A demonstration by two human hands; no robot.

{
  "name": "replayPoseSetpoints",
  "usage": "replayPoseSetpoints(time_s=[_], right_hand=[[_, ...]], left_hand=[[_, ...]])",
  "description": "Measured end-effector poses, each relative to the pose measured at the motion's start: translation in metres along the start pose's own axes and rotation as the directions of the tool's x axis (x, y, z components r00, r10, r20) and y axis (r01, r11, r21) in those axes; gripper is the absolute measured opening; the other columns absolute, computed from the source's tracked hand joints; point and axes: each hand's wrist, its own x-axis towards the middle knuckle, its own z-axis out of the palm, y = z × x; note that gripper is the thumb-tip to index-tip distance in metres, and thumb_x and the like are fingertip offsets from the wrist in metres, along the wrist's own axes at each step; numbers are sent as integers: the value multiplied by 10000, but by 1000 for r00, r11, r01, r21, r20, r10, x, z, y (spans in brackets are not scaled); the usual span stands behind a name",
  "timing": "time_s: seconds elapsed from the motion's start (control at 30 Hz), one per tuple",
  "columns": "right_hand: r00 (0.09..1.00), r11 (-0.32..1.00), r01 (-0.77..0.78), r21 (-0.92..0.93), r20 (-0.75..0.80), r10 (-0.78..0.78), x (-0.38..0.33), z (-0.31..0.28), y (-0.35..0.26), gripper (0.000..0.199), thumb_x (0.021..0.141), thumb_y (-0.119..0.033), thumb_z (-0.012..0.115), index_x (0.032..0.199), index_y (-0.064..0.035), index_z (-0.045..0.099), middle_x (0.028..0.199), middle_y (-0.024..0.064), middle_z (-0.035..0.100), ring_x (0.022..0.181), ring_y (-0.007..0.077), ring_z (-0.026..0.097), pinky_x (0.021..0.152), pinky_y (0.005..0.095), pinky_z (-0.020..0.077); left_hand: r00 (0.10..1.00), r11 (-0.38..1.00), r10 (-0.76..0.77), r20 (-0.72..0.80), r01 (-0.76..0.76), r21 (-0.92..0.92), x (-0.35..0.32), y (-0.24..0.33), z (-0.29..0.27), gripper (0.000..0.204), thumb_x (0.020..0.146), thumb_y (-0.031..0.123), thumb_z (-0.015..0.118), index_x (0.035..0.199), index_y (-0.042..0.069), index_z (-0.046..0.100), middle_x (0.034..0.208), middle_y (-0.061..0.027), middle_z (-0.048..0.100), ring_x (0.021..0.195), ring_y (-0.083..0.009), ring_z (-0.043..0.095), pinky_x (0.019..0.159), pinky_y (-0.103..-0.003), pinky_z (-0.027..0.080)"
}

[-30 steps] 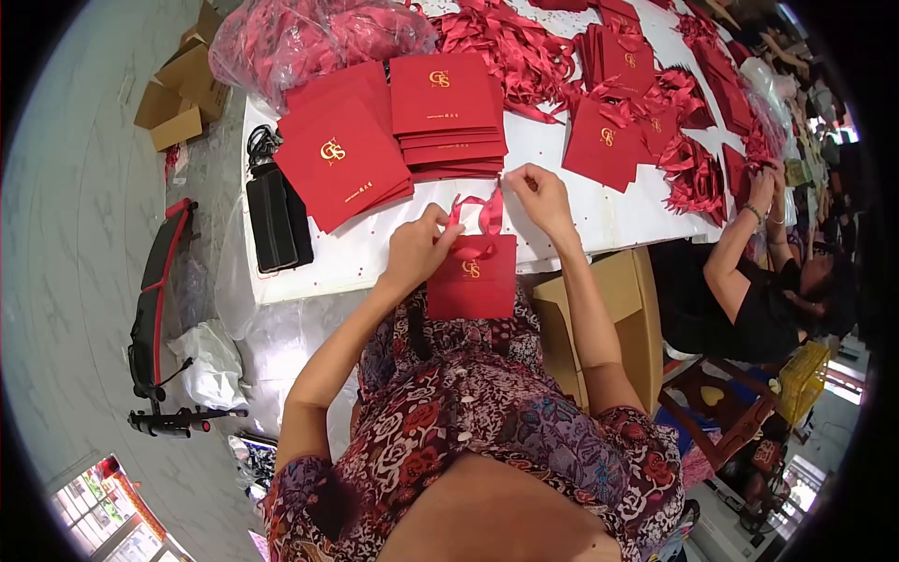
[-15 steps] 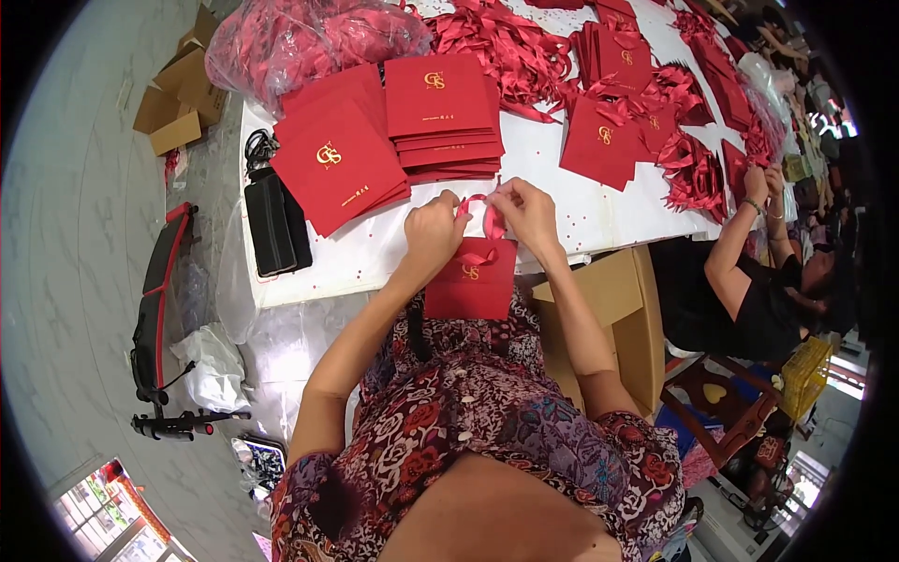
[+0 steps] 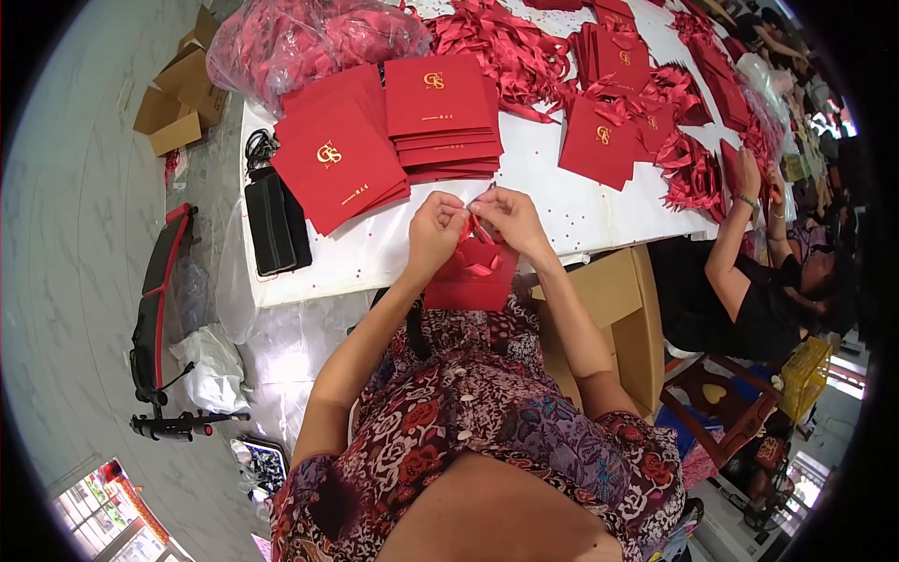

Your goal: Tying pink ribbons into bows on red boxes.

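Note:
A small red paper bag (image 3: 468, 292) hangs at the table's front edge, close to my body, with a loop of shiny red ribbon (image 3: 482, 266) across its upper part. Fingertips of my left hand (image 3: 436, 232) pinch the ribbon above the bag. My right hand (image 3: 510, 223) meets it there, thumb and forefinger closed on the ribbon too. A short dark tip sticks up by the right fingers; its kind is too small to tell. Just beyond my hands lie two stacks of flat red bags with gold print, the left stack (image 3: 337, 164) fanned out and the right stack (image 3: 440, 98) squarer.
Loose red ribbons (image 3: 501, 56) and a clear plastic sack of red ribbon (image 3: 314, 47) lie at the back. A black case (image 3: 272, 225) rests on the table's left edge. An open cardboard box (image 3: 609, 304) stands at my right. Farther right, a co-worker's arms (image 3: 735, 239) reach over the table.
My hands have come together, and the ribbon loop between them has drawn in. The small bag has risen slightly and tilted. At the right, the co-worker's hands have moved apart.

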Motion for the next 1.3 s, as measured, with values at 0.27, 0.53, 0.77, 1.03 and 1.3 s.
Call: replayPoseSetpoints(time_s=[0.27, 0.53, 0.77, 1.03, 1.3], right_hand=[[999, 1000, -7, 6, 37, 6, -7, -3, -7, 137, 939, -139, 672, 964, -5, 661, 696, -27, 599, 590, 36, 517, 522, 187, 404], [973, 949, 141, 283, -215, -80, 6, -40, -10, 107, 985, -147, 610, 981, -44, 640, 746, -55, 583, 638, 7, 480, 555, 177, 380], [846, 930, 325, -172, -387, -368, 38, -65, 2, 145, 964, -146, 618, 917, -11, 640, 738, -41, 582, 659, 45, 486, 606, 223, 415], [808, 957, 277, -88, -517, -282, 1, -65, -17, 305, 979, -203, 622, 1229, -28, 609, 931, 28, 645, 797, 82, 601, 686, 232, 503], [822, 978, 206, 3, -542, -172, -47, -84, -13, 333, 1026, -267, 552, 1269, -39, 536, 1067, 59, 630, 936, 134, 628, 778, 289, 512]], left_hand=[[986, 989, -47, 160, 24, 146, -3, 15, -1, 72, 920, 65, 661, 951, 11, 624, 889, -25, 634, 743, -45, 567, 693, -184, 474], [930, 975, -174, 324, 208, -75, -25, 21, -10, 513, 891, 171, 705, 1315, 6, 468, 1088, -160, 660, 1028, -210, 635, 932, -336, 486], [892, 947, -77, 445, -74, 311, -46, 39, -2, 717, 838, 114, 720, 1450, -6, 368, 1220, -210, 647, 1121, -289, 643, 974, -378, 484], [913, 927, 48, 406, -192, 323, -36, 63, 14, 570, 827, 106, 734, 1323, 15, 467, 1054, -216, 696, 992, -311, 699, 854, -362, 538], [923, 899, 276, 267, -346, 269, -3, 70, 37, 528, 836, 110, 738, 1274, -36, 483, 1032, -201, 709, 958, -296, 714, 811, -360, 555]])
